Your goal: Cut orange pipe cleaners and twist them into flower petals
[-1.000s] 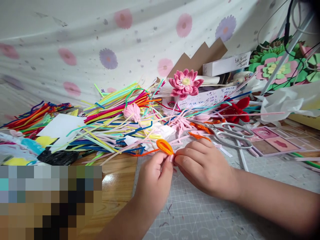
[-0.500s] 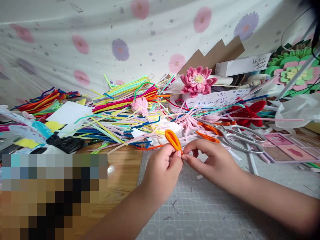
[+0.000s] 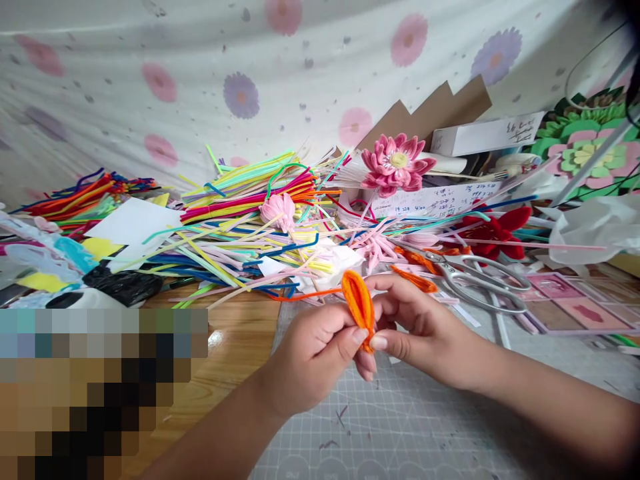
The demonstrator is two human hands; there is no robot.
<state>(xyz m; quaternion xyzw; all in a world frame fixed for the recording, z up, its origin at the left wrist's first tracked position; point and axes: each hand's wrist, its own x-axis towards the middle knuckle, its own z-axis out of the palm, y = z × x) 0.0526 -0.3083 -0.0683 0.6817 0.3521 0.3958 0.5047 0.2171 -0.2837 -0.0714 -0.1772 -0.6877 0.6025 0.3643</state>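
Note:
An orange pipe cleaner petal (image 3: pixel 359 303), bent into nested loops, stands upright between my hands above the grey cutting mat (image 3: pixel 380 420). My left hand (image 3: pixel 317 357) pinches its lower end between thumb and fingers. From the right, my right hand (image 3: pixel 423 333) closes its thumb and fingers on the same base. A thin orange strand (image 3: pixel 313 294) runs out leftward behind my left hand. More orange petals (image 3: pixel 417 277) lie behind my right hand, beside silver scissors (image 3: pixel 480 283).
Heaps of coloured pipe cleaners (image 3: pixel 240 200) cover the back, with a pink flower (image 3: pixel 399 162) and a red flower (image 3: pixel 495 233) among them. A makeup palette (image 3: pixel 580 300) lies at the right. Wooden tabletop (image 3: pixel 235 373) shows on the left.
Both hands have come slightly lower with the orange petal, which now faces me more and stands more upright. The fingers of my right hand have moved in behind it.

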